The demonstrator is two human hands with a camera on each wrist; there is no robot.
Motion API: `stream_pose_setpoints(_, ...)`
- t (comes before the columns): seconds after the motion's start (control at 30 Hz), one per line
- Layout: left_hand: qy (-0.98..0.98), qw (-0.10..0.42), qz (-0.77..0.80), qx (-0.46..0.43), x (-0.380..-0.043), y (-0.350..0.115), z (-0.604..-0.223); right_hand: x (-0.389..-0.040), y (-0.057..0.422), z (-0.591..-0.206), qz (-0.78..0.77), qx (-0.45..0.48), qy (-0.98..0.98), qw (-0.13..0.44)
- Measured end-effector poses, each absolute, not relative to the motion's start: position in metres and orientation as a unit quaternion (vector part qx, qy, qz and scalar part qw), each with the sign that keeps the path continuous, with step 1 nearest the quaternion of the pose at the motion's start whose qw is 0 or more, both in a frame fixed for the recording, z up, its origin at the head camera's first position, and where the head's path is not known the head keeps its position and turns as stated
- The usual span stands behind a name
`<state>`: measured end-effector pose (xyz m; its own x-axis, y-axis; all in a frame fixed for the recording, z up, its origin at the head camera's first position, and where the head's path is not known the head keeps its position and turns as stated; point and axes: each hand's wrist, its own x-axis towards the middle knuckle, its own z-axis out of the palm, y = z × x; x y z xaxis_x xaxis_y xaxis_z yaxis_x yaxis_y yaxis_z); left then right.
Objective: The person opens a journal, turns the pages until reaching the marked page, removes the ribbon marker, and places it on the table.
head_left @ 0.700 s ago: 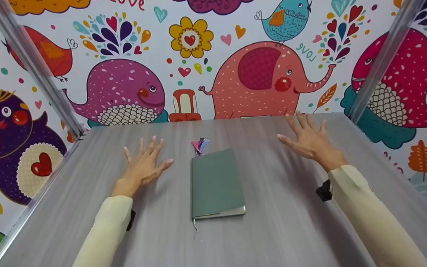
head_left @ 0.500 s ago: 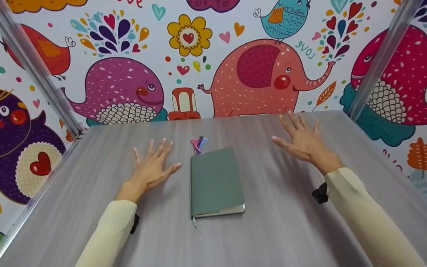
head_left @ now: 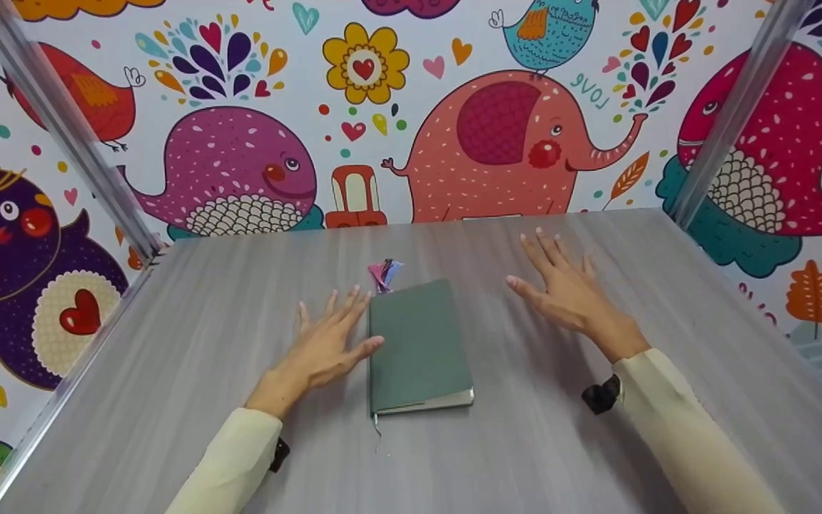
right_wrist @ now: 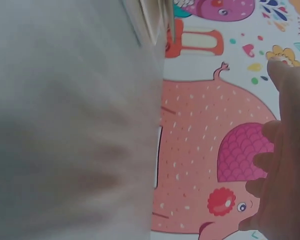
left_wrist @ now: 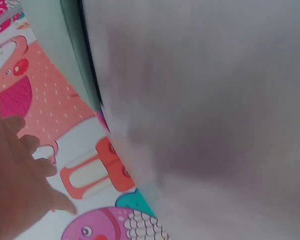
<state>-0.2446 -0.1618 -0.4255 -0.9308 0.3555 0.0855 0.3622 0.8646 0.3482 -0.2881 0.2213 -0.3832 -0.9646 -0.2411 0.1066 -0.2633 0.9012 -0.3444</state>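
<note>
A closed green notebook (head_left: 422, 350) lies on the grey table, with pink and purple tassels (head_left: 385, 275) beyond its far edge and a thin ribbon (head_left: 377, 426) at its near left corner. My left hand (head_left: 322, 353), fingers spread, is at the notebook's left edge; its thumb overlaps the cover's edge in the head view, and whether it touches cannot be told. To the right of the notebook, my right hand (head_left: 568, 296) hovers apart from it with fingers spread. The left wrist view shows the notebook's spine (left_wrist: 82, 55) beside the left hand (left_wrist: 20, 175).
The grey table (head_left: 168, 343) reaches back to a wall (head_left: 275, 71) printed with cartoon animals. Metal posts (head_left: 61, 135) stand at the far left and far right corners. A black wrist device (head_left: 600, 395) sits under the right sleeve.
My left hand has moved right, up to the notebook's left edge. My right hand has shifted left and slightly nearer. The notebook has stayed in place on the table.
</note>
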Motion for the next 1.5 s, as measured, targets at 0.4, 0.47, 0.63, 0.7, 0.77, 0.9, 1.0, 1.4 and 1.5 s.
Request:
stream_pose_setpoints(0.4,-0.948,-0.041,-0.247,-0.198,-0.221,-0.132,-0.430,-0.269,0.202,-0.402,0.295,0.128,-0.947,-0.011)
stream_pose_setpoints(0.47,-0.942,-0.052,-0.258,-0.206,-0.220,-0.129,-0.431,-0.268,0.199,-0.404,0.315,0.133,-0.939,-0.018)
stream_pose_setpoints(0.63,-0.932,-0.078,-0.269,-0.228,-0.221,-0.121,-0.433,-0.265,0.193,-0.409,0.369,0.143,-0.917,-0.047)
stream_pose_setpoints(0.7,-0.928,-0.089,-0.268,-0.241,-0.222,-0.117,-0.434,-0.263,0.190,-0.410,0.394,0.144,-0.905,-0.065)
stream_pose_setpoints(0.77,-0.924,-0.102,-0.268,-0.254,-0.223,-0.113,-0.433,-0.260,0.188,-0.412,0.421,0.141,-0.892,-0.083)
stream_pose_setpoints(0.9,-0.919,-0.126,-0.262,-0.265,-0.226,-0.104,-0.432,-0.256,0.184,-0.415,0.471,0.125,-0.867,-0.102)
stream_pose_setpoints(1.0,-0.920,-0.135,-0.254,-0.265,-0.229,-0.100,-0.431,-0.254,0.181,-0.417,0.491,0.112,-0.857,-0.109)
stream_pose_setpoints(1.4,-0.917,-0.163,-0.239,-0.274,-0.237,-0.099,-0.434,-0.255,0.168,-0.428,0.572,0.098,-0.795,-0.174)
stream_pose_setpoints(1.5,-0.920,-0.173,-0.231,-0.265,-0.237,-0.097,-0.433,-0.255,0.164,-0.431,0.586,0.087,-0.786,-0.179)
